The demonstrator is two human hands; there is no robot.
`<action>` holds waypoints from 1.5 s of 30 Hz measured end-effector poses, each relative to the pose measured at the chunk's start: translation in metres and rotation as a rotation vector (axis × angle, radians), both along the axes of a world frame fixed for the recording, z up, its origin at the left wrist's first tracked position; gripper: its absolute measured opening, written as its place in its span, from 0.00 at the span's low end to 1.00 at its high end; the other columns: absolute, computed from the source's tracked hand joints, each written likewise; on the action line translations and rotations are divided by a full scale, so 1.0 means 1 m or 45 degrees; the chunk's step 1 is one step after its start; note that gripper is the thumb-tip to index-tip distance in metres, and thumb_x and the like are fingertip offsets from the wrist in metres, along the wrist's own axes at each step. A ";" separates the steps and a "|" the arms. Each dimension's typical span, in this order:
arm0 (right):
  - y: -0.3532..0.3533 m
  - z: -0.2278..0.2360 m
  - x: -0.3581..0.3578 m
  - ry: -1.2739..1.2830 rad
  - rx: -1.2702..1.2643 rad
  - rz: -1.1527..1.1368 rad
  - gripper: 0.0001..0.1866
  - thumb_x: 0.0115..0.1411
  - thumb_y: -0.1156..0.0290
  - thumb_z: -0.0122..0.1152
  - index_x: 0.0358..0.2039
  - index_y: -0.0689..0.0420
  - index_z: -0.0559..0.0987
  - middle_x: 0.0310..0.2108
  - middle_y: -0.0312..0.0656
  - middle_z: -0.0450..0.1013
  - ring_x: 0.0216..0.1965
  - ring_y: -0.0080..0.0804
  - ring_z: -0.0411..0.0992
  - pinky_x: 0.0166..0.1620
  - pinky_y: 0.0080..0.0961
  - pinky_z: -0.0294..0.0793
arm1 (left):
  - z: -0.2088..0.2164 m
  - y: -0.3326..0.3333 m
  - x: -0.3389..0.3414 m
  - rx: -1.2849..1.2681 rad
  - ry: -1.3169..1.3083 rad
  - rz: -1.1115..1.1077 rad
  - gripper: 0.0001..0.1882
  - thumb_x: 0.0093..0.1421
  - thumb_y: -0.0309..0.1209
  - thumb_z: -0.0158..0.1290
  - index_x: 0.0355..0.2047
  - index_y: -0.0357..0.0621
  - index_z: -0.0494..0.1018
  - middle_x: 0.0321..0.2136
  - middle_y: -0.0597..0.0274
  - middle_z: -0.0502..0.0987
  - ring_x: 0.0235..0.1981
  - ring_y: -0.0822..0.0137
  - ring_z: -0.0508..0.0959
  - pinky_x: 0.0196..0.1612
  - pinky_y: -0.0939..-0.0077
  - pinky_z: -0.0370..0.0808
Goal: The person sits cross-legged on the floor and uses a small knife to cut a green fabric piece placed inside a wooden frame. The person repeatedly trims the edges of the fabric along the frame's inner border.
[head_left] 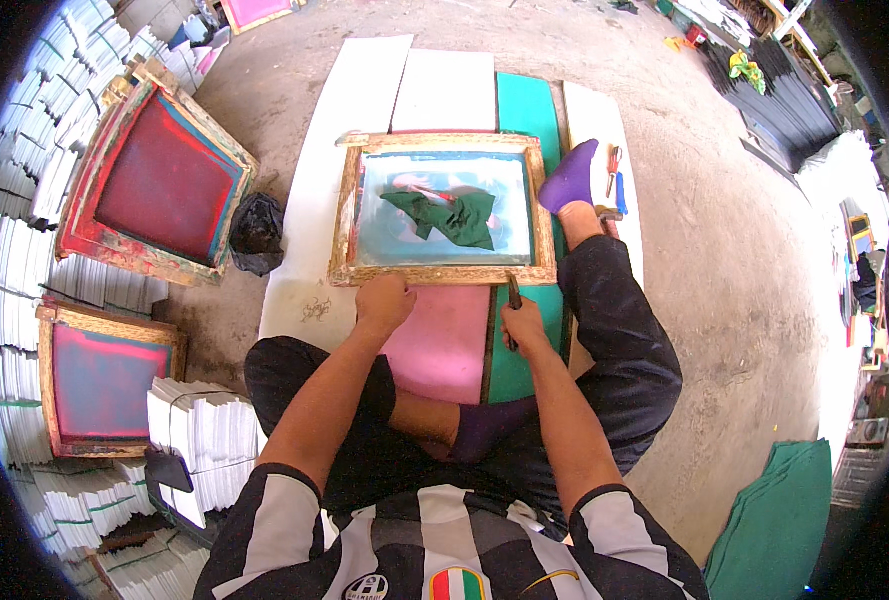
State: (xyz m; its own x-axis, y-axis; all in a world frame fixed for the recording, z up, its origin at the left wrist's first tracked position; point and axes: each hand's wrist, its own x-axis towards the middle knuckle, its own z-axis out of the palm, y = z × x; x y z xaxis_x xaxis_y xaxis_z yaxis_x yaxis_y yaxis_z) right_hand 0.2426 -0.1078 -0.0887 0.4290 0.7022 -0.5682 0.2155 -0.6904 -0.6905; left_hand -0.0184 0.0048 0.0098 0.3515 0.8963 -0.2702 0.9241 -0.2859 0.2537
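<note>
A wooden screen-printing frame (434,272) lies flat in front of me, with a crumpled dark green cloth (464,218) on its pale blue mesh (389,245). My left hand (384,303) is closed at the frame's near rail, left of the middle; what its fingers hold, if anything, is hidden. Closer to the right corner, my right hand (524,327) grips a slim dark tool (513,292) standing up from the fist, its tip by the same rail. The tool's exact kind does not show.
White, pink (436,340) and green boards (526,105) lie beneath the frame. My purple-socked foot (570,176) rests at its right side, beside red- and blue-handled tools (619,190). Left are two more screens (164,190), a black plastic bag (256,232) and stacked white sheets (204,430).
</note>
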 end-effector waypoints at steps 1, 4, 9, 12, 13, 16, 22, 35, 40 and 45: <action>-0.002 0.014 -0.005 0.165 0.024 -0.085 0.04 0.61 0.74 0.54 0.36 0.60 0.73 0.20 0.42 0.70 0.15 0.31 0.68 0.18 0.35 0.68 | -0.004 0.000 0.001 0.006 -0.017 -0.023 0.15 0.55 0.42 0.59 0.33 0.44 0.83 0.32 0.47 0.82 0.35 0.47 0.83 0.41 0.54 0.79; -0.009 0.016 -0.007 0.447 0.126 -0.170 0.04 0.59 0.76 0.56 0.36 0.59 0.73 0.20 0.41 0.70 0.15 0.30 0.68 0.19 0.33 0.68 | -0.005 -0.007 0.008 0.087 -0.098 -0.150 0.14 0.54 0.41 0.60 0.35 0.45 0.82 0.34 0.49 0.82 0.37 0.48 0.82 0.42 0.54 0.78; -0.021 0.037 -0.032 0.510 0.191 0.101 0.05 0.58 0.78 0.55 0.36 0.61 0.73 0.20 0.41 0.71 0.16 0.30 0.69 0.20 0.31 0.69 | -0.021 -0.028 0.024 0.090 -0.430 -0.255 0.14 0.55 0.39 0.60 0.39 0.47 0.80 0.38 0.51 0.80 0.41 0.50 0.80 0.41 0.54 0.78; -0.024 0.037 -0.050 0.487 0.237 0.249 0.06 0.58 0.78 0.55 0.37 0.63 0.74 0.20 0.42 0.71 0.16 0.31 0.70 0.20 0.30 0.69 | -0.014 -0.039 0.032 0.221 -0.551 -0.337 0.13 0.56 0.38 0.59 0.40 0.47 0.79 0.38 0.51 0.80 0.40 0.50 0.80 0.40 0.54 0.77; -0.024 0.037 -0.056 0.477 0.239 0.301 0.06 0.58 0.78 0.55 0.37 0.63 0.74 0.20 0.42 0.71 0.16 0.31 0.70 0.20 0.30 0.69 | -0.017 -0.040 0.032 0.252 -0.592 -0.370 0.12 0.57 0.37 0.58 0.39 0.47 0.79 0.37 0.52 0.81 0.39 0.49 0.80 0.40 0.54 0.77; -0.025 0.049 -0.070 0.555 0.186 0.356 0.07 0.58 0.78 0.56 0.38 0.64 0.74 0.20 0.43 0.72 0.16 0.31 0.70 0.20 0.30 0.69 | -0.021 -0.042 0.023 0.301 -0.594 -0.378 0.10 0.59 0.36 0.55 0.38 0.48 0.79 0.33 0.53 0.81 0.36 0.49 0.81 0.39 0.53 0.77; -0.031 0.069 -0.083 0.693 0.042 0.439 0.16 0.56 0.78 0.58 0.46 0.66 0.75 0.27 0.46 0.77 0.23 0.32 0.76 0.24 0.29 0.74 | -0.016 -0.045 -0.001 0.300 -0.348 -0.412 0.09 0.59 0.33 0.52 0.33 0.48 0.81 0.31 0.53 0.81 0.34 0.49 0.81 0.39 0.54 0.78; -0.036 0.081 -0.077 0.947 -0.036 0.265 0.27 0.67 0.65 0.55 0.66 0.53 0.64 0.33 0.49 0.78 0.25 0.35 0.78 0.26 0.32 0.77 | -0.001 0.004 -0.092 0.038 0.266 0.153 0.11 0.61 0.37 0.54 0.35 0.45 0.82 0.35 0.50 0.83 0.38 0.49 0.84 0.42 0.54 0.80; -0.033 0.065 -0.047 0.706 0.113 0.179 0.24 0.63 0.73 0.57 0.60 0.57 0.69 0.28 0.44 0.75 0.21 0.31 0.74 0.23 0.30 0.75 | -0.004 0.030 -0.137 0.018 0.432 0.343 0.13 0.58 0.38 0.59 0.37 0.43 0.82 0.38 0.48 0.83 0.41 0.50 0.84 0.43 0.57 0.80; -0.029 0.076 -0.027 0.728 0.112 -0.050 0.14 0.64 0.76 0.55 0.49 0.60 0.71 0.27 0.40 0.72 0.24 0.31 0.73 0.26 0.31 0.77 | -0.008 0.019 -0.155 0.033 0.425 0.485 0.20 0.54 0.46 0.64 0.38 0.42 0.82 0.40 0.48 0.83 0.42 0.50 0.84 0.44 0.58 0.80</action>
